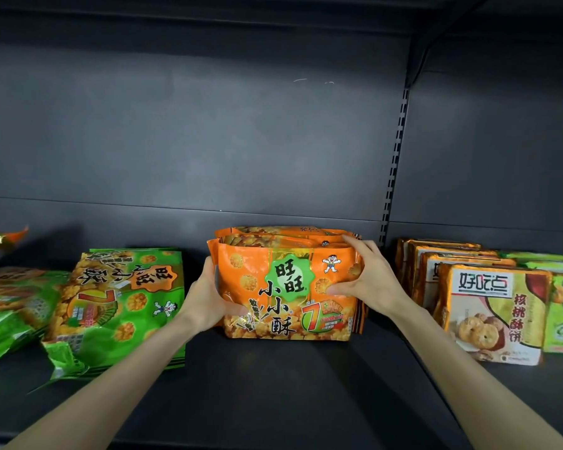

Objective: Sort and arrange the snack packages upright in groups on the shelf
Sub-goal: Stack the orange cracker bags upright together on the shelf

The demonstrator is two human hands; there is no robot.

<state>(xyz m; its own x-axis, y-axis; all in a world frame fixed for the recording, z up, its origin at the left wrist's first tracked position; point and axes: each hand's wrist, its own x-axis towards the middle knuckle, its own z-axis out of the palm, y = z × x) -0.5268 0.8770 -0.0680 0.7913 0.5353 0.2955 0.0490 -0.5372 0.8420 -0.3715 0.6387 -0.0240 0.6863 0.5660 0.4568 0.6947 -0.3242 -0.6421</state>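
Squeezing orange packs (pixel 286 284) upright between left hand (pixel 208 298) and right hand (pixel 368 280), mid-shelf (pixel 273 384). Keeping bottoms level, pressing evenly. Four packs, probably. Green packs (pixel 117 306) lying flat beyond left hand; biscuit packs (pixel 491 306) standing beyond right.

On the shelf (pixel 273 384), a row of upright packages (pixel 286 287) stands at the centre between both hands, flat-lying packages (pixel 117 306) lie to its left, and upright boxes (pixel 491 310) stand to its right.
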